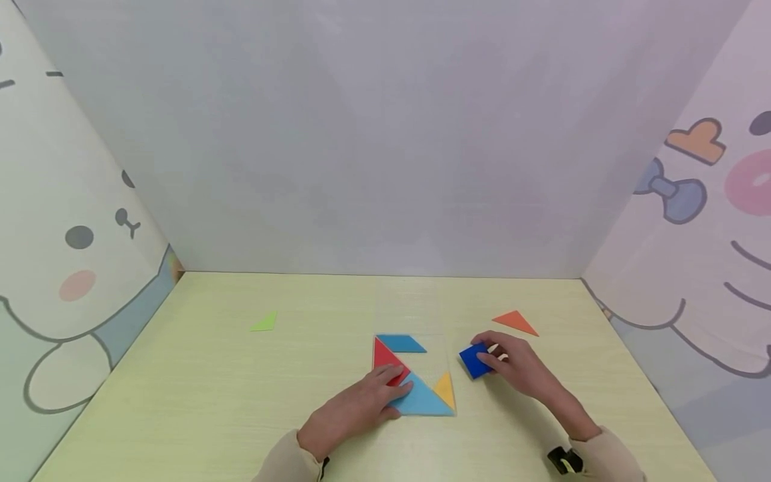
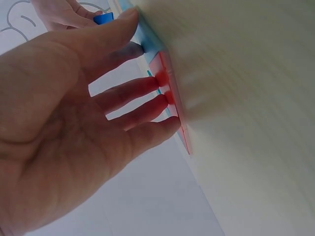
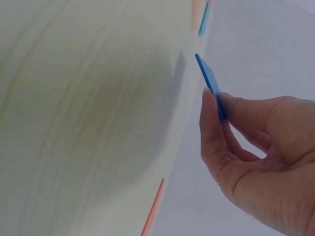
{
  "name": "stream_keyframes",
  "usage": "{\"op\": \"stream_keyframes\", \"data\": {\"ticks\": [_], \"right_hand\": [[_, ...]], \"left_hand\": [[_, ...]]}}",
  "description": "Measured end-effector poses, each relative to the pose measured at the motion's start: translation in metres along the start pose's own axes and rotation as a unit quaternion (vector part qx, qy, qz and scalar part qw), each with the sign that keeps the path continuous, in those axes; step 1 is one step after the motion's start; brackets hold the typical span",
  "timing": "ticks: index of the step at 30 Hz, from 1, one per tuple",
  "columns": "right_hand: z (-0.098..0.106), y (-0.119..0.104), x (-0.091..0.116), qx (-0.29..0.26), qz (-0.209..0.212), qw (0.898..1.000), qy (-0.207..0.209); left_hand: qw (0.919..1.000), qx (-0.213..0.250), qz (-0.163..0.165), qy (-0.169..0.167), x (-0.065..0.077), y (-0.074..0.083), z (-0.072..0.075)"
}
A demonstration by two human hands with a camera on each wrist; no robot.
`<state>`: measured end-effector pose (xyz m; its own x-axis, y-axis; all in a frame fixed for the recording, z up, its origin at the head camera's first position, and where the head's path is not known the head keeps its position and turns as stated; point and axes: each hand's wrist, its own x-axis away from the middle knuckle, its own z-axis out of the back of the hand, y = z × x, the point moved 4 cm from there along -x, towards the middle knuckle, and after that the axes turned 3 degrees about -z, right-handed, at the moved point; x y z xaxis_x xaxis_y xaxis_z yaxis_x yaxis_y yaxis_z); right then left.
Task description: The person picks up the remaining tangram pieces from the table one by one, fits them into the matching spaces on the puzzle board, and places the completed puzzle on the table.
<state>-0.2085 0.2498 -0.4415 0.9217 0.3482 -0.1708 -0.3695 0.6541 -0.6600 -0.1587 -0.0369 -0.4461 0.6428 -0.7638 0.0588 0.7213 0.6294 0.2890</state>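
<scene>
My left hand rests its fairly straight fingertips on a red triangle and a large light blue triangle, which lie edge to edge on the table. In the left wrist view the fingers are spread along the red and blue edges. Thumb and fingers of my right hand pinch a dark blue square. In the right wrist view that tilted square is held above the table, its shadow below. A small yellow triangle and a blue parallelogram lie beside the joined triangles.
An orange triangle lies behind my right hand. Far to the left is a small light green triangle. The pale wooden table ends at a grey back wall, with cartoon-printed panels on both sides.
</scene>
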Motion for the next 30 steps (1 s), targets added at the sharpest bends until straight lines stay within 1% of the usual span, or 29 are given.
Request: {"op": "stream_keyframes", "data": {"ticks": [6, 12, 22, 30], "right_hand": [[-0.005, -0.004, -0.005, -0.001, -0.004, 1.000, -0.008], [-0.010, -0.008, -0.009, -0.003, -0.002, 1.000, -0.018], [-0.023, -0.015, -0.016, -0.022, -0.003, 0.999, -0.043], [-0.033, -0.020, -0.022, -0.050, -0.001, 0.997, -0.063]], "left_hand": [[0.9999, 0.006, 0.011, -0.007, -0.001, -0.001, -0.001], [0.9999, 0.009, 0.012, -0.008, -0.002, -0.002, -0.002], [0.9994, 0.010, 0.024, -0.021, -0.004, -0.002, -0.002], [0.9995, 0.007, 0.021, -0.020, -0.003, -0.002, -0.002]]}}
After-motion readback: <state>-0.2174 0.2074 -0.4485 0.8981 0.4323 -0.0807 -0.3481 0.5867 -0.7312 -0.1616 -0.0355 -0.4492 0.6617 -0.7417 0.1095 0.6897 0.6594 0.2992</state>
